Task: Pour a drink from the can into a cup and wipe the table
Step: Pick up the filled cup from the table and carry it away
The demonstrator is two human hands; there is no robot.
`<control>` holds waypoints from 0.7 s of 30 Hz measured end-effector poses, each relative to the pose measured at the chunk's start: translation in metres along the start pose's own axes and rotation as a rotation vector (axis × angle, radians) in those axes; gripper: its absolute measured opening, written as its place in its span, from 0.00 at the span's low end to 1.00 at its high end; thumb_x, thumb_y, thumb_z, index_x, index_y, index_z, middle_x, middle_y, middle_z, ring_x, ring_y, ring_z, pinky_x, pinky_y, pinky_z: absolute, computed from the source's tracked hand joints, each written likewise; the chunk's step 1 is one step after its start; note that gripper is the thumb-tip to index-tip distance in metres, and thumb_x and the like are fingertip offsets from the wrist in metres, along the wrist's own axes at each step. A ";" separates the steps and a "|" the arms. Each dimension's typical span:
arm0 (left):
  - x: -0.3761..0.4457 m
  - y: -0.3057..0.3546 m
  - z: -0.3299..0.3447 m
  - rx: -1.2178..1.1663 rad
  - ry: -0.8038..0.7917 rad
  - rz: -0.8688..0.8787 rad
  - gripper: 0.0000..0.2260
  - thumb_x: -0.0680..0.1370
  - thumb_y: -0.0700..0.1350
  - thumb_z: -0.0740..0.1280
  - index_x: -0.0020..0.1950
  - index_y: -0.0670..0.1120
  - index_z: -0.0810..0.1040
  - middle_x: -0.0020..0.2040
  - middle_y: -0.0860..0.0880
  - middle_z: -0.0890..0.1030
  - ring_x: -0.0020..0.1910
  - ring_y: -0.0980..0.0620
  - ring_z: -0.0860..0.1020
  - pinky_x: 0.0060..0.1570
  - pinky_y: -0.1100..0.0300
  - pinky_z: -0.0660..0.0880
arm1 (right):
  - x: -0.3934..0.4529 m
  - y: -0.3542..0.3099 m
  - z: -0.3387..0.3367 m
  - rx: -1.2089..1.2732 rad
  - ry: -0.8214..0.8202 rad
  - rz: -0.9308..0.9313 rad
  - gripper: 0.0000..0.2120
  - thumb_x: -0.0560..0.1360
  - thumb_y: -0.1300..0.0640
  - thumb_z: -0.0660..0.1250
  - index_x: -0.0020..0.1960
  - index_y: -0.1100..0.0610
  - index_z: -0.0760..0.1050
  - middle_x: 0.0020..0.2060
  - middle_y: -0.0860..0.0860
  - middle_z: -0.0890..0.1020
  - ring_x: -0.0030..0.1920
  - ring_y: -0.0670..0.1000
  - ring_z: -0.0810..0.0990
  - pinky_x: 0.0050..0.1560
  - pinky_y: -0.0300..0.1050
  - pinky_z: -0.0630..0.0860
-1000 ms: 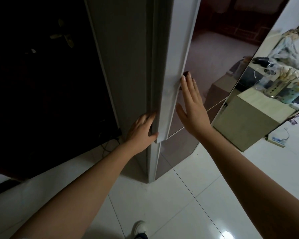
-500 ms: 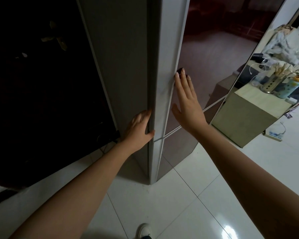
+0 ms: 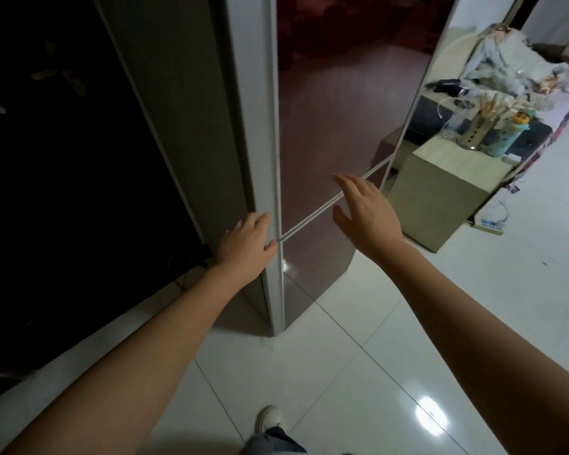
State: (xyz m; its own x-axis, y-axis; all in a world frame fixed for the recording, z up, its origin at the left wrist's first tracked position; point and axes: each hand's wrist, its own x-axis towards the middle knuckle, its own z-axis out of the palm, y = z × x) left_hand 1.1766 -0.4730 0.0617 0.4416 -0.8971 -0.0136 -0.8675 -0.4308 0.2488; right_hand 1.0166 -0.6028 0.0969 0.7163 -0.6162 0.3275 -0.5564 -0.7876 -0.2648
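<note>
No can, cup or cloth is in view. A tall fridge [image 3: 335, 110] with glossy dark-red doors and a grey side stands in front of me, both doors closed. My left hand [image 3: 243, 247] rests against the fridge's left corner at the seam between the upper and lower door, fingers on the grey side and thumb at the front edge. In front of the door face, near the same seam, my right hand [image 3: 365, 215] hovers with its fingers spread and holds nothing.
A dark cabinet [image 3: 63, 192] stands to the left of the fridge. To the right is a low beige cabinet [image 3: 440, 198] with a metal utensil holder [image 3: 472, 133] and a cartoon-topped bottle [image 3: 506, 136]. A power strip [image 3: 488, 221] lies on the glossy white tile floor. My shoe [image 3: 268, 418] shows below.
The upper fridge door has swung closed. My right hand has left the door's edge and dropped lower and to the right. My left hand has stayed at the corner.
</note>
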 end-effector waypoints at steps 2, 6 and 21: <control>-0.004 0.021 0.003 0.021 -0.005 0.066 0.25 0.80 0.51 0.57 0.75 0.46 0.55 0.72 0.46 0.64 0.68 0.47 0.65 0.63 0.52 0.65 | -0.026 0.019 -0.008 -0.027 -0.017 0.040 0.24 0.76 0.57 0.63 0.70 0.59 0.64 0.67 0.56 0.71 0.66 0.58 0.69 0.63 0.53 0.68; -0.009 0.076 0.019 0.091 -0.028 0.236 0.25 0.80 0.51 0.57 0.74 0.45 0.57 0.71 0.46 0.65 0.69 0.47 0.65 0.65 0.52 0.63 | -0.091 0.059 -0.030 -0.090 -0.037 0.133 0.23 0.74 0.57 0.65 0.68 0.61 0.67 0.64 0.58 0.74 0.64 0.60 0.71 0.61 0.54 0.70; -0.073 0.322 0.117 0.084 -0.085 1.013 0.23 0.77 0.49 0.62 0.69 0.40 0.67 0.68 0.40 0.70 0.68 0.42 0.67 0.68 0.47 0.60 | -0.374 0.144 -0.097 -0.344 -0.039 0.857 0.25 0.74 0.56 0.65 0.69 0.61 0.65 0.66 0.57 0.72 0.68 0.60 0.67 0.65 0.55 0.66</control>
State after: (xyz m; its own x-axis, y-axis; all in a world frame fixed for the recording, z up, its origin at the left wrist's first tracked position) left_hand 0.8384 -0.5582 0.0299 -0.5241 -0.8462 0.0958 -0.8389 0.5324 0.1132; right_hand 0.6276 -0.4868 0.0246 0.0117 -0.9937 0.1112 -0.9929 -0.0247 -0.1160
